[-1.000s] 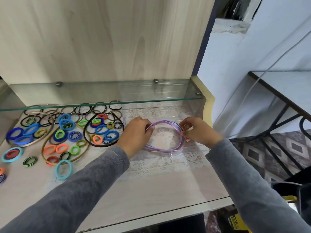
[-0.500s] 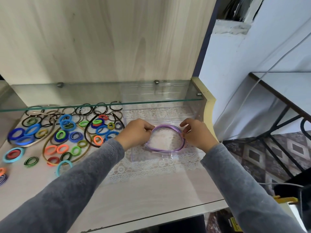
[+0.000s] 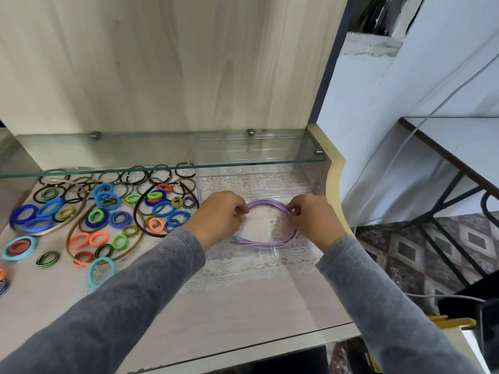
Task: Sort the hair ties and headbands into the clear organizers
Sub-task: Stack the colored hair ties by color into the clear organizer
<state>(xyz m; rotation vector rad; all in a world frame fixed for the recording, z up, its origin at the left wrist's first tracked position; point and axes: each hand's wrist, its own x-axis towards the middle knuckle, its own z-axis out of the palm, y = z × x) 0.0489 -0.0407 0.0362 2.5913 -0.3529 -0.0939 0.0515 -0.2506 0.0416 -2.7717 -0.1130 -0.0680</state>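
Headbands (image 3: 267, 242), purple, several nested, lie inside the clear organizer (image 3: 253, 253) at the right of the tabletop (image 3: 243, 314). Left hand (image 3: 220, 214) pinches their left side and right hand (image 3: 313, 220) the right, fingers curled on them. Step in hand, likely: seating the headbands flat in the organizer. Next move calls for releasing both sides without the headbands springing out, then reaching left to the hair ties (image 3: 108, 211), loose and unsorted.
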